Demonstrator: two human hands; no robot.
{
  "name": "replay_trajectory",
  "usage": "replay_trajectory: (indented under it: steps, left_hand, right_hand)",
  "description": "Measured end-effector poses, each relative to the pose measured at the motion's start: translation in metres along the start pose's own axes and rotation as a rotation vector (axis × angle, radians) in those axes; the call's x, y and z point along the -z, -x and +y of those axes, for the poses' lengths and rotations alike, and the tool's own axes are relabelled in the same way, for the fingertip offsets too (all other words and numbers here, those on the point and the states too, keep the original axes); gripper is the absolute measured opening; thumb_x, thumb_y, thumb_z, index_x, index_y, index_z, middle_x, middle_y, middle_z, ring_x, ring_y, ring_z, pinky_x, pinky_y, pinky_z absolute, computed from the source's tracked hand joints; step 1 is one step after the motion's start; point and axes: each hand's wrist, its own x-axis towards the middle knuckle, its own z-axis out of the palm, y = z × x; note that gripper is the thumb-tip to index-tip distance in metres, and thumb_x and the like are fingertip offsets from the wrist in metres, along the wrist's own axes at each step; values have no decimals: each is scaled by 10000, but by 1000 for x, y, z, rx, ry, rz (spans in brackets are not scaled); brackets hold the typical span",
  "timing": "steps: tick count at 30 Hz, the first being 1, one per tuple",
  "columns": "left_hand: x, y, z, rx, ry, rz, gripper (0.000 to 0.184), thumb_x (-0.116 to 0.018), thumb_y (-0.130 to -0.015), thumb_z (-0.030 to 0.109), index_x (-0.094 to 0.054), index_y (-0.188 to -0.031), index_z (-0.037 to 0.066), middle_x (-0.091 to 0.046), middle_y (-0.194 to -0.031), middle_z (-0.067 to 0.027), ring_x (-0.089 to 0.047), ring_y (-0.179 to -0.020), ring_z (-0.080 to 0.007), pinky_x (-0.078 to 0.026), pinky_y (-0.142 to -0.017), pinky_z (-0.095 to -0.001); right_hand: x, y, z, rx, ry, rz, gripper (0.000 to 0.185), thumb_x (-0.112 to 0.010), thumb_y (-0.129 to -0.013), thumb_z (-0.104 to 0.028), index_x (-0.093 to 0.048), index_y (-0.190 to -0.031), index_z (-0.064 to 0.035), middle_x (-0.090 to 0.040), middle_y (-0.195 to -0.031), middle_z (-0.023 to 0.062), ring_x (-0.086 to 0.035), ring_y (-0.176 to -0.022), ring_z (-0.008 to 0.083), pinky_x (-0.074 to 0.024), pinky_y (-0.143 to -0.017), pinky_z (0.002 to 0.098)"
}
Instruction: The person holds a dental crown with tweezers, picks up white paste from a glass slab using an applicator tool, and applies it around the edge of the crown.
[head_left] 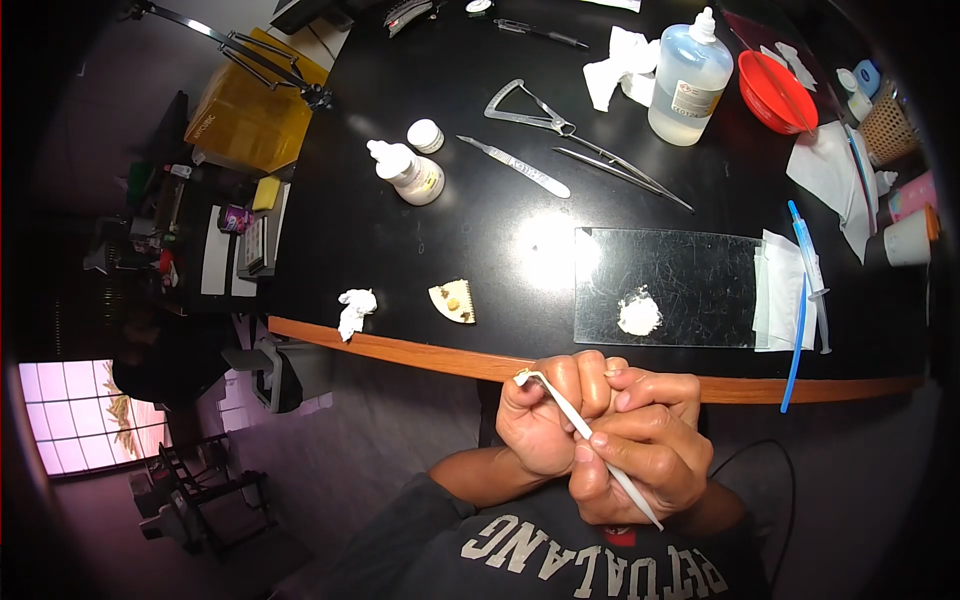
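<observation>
My right hand (650, 450) pinches a slim white hand tool (628, 490) with a bent tip, tilted up to the left. Beside it, my left hand (535, 425) is closed, with a small cream-coloured piece (521, 377) between its fingertips. The bent end of the tool meets or nearly meets that piece; the contact is too small to make out. Both hands are close together in front of the table's wooden edge. Just beyond them, white powder (638, 314) lies in a small heap on a glass slab (690, 270).
On the black table are a fan-shaped cream piece (453, 301), crumpled tissue (356, 312), a white dropper bottle (412, 175), its round cap (426, 136), a scalpel (520, 170), a caliper (530, 112), tweezers (630, 178), a large liquid bottle (688, 85), a red bowl (777, 92) and a syringe (808, 255).
</observation>
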Motion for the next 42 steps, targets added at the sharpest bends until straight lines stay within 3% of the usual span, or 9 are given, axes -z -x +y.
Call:
replay_trajectory:
  steps: [2,5,11,42]
  left_hand:
    - [0,1,0,7,-12,10,479,-440,-996,392,-423,-615,103,-479,-628,-67,-401,-673,-174,-402,-908,-366]
    - [-1,1,1,9,-15,14,480,-436,-997,394,-421,-615,104,-478,-629,-67,-400,-675,-176,-401,-898,-366]
    - [-3,0,-1,-16,12,-19,492,-417,-1002,405,-424,-614,102,-482,-636,-67,-400,-682,-179,-403,-874,-366]
    - [-1,1,0,11,-26,0,475,-425,-990,399,-439,-622,99,-496,-661,-73,-404,-705,-180,-391,-944,-371]
  right_hand:
    - [-2,0,1,-5,-11,34,151,-780,-769,-4,-704,-885,-64,-678,-835,51,-628,-913,234,-609,-858,384]
    - [1,1,0,-14,4,-26,223,-738,-794,2,-640,-963,-106,-695,-832,44,-595,-945,236,-607,-910,442]
    - [0,1,-2,12,-19,-23,223,-738,-791,-16,-646,-967,-116,-688,-817,35,-590,-929,235,-603,-903,453]
    - [1,0,0,29,19,-24,240,-728,-800,2,-633,-992,-107,-689,-840,45,-584,-926,233,-611,-881,439]
